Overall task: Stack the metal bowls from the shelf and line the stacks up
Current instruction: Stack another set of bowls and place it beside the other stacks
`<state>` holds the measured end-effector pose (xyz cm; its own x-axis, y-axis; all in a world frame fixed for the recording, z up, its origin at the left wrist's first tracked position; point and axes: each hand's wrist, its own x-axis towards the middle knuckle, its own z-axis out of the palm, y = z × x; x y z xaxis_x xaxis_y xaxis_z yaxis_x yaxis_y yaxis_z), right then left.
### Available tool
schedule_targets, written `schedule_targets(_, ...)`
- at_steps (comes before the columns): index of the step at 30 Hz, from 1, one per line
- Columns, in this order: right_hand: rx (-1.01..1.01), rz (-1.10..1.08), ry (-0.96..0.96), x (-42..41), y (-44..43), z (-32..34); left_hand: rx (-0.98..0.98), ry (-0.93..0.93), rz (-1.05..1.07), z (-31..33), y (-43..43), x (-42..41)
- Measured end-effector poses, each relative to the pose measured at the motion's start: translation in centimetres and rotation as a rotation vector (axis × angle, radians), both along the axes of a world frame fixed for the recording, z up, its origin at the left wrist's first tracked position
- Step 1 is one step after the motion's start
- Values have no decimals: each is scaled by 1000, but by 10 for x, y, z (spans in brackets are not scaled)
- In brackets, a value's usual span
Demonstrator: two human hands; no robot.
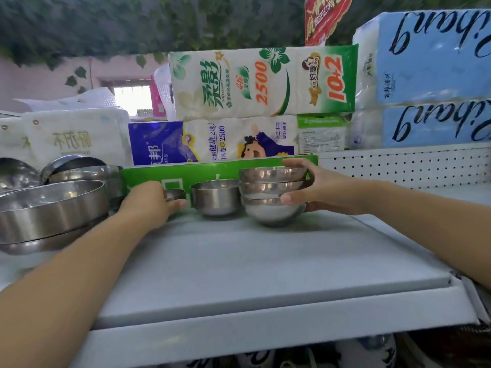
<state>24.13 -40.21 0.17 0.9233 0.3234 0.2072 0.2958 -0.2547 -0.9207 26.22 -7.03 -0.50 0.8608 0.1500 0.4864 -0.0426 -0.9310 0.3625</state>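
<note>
Reaching across a white shelf (239, 261), both arms come in from the lower corners of the frame. Right grip (318, 189), centre right: clasps a stack of three metal bowls (272, 195), fingers over the far rim of the top bowl, thumb against the near side by the lowest one. The stack's base sits on or just above the shelf; cannot tell which. Left grip (148, 205), centre left: fingers curled round a small metal bowl (174, 193), which it largely hides. Between the two, a single straight-sided metal bowl (215, 199) stands upright on the shelf, just beside the stack.

Left edge of frame: large metal bowls (50, 208), nested, more behind them.

Behind the row of bowls: a long green box (212, 171) on its side, lettering not legible.

Tissue packs stacked at the back, print running sideways:
- green-and-white pack (263, 81), upper centre: "2500", "10+2", Chinese characters.
- purple-and-white pack (212, 140) beneath it: "18", "2500", a cartoon figure.
- blue packs (430, 59), upper right, two high: large dark script, partly cut off, reads roughly "ibang".
- white pack (71, 139), left: pale characters.

Red sign (326, 17) with yellow characters at top centre right. White perforated panel (398, 166) at right, below the blue packs.
</note>
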Motion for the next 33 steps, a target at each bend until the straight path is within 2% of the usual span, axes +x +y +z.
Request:
schedule_targets(5, 22, 11, -6, 7, 3, -9, -36, -24, 31, 0, 3, 1)
schedule_targets(12, -8, 15, 12, 9, 8, -12, -192, -274, 9, 5, -3, -7)
schedule_targets(16, -26, -6, -22, 1, 12, -11, -207, -500, -95, 8, -14, -16)
schedule_targets(20, 23, -1, -50, -3, 10, -5, -255, -665, -322, 19, -37, -34)
schedule_targets(24, 13, -8, -57, 0, 5, -5, -237, -633, -523, 38, -64, -49)
schedule_targets(29, 7, -1, -36, 0, 5, -7, -146, -533, -620, 50, -101, -62)
schedule_targets(33, -47, 20, -46, 2, 3, -11, -187, -428, -681, 35, -112, -51)
